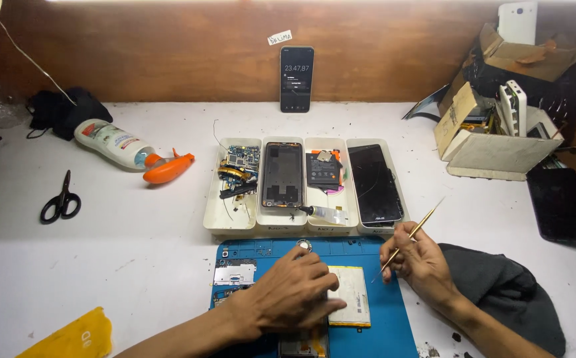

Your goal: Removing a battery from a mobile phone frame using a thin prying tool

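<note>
Left hand (294,292) lies flat, palm down, fingers spread and gripping nothing, pressing on the opened phone body (301,345) that rests on the blue rubbery work mat (394,318) at the near edge of the desk (135,252). Just right of that hand, partly under its fingertips, sits a flat, pale rectangular battery pack with an orange-trimmed near edge (353,295). To its left, a small silvery metal shield plate (235,272) lies on the mat.

Right hand (420,262) hovers just right of the battery, fingers pinched together around a slim, brass-coloured metal pry tool (412,233); the thin shaft slants up and to the right, its near tip pointing down toward the mat beside the battery.

Beyond the mat stands a row of four cream plastic trays (225,222). From left to right they hold a blue circuit board with tangled cables (241,162), a dark phone frame (282,174), a black battery with loose parts (323,171), and a glossy black screen panel (374,182).

A dark grey soft cloth (507,285) is bunched under the right forearm. Far left lie black-handled scissors (61,199) and a white bottle with an orange cap (132,151) on its side. An upright black phone with a lit screen (296,78) leans against the brown wooden wall.
</note>
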